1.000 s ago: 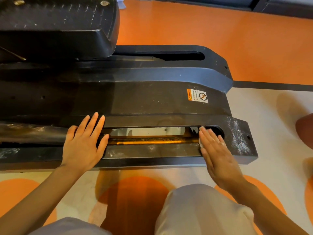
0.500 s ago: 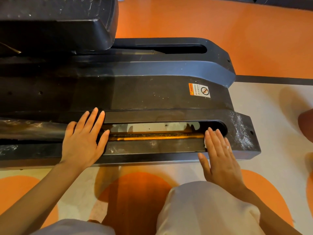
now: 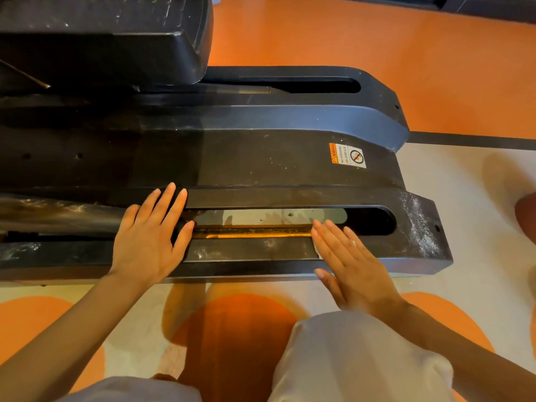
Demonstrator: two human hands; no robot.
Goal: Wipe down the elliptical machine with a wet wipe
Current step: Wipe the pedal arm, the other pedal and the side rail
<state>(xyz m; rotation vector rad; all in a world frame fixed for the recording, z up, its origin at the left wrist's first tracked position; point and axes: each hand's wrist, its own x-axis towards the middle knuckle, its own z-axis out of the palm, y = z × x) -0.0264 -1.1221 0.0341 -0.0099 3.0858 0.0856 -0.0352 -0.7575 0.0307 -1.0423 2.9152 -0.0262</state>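
Pressing a white wipe flat under the right hand on a black elliptical base, left hand resting flat with fingers straight, sticker reading "WARNING, NO STEPPING ON SURFACE".

Sticker on black elliptical base: orange strip reads "WARNING" with a triangle sign, white part reads "NO STEPPING ON SURFACE", plus a crossed-out circle pictogram. No other readable text.
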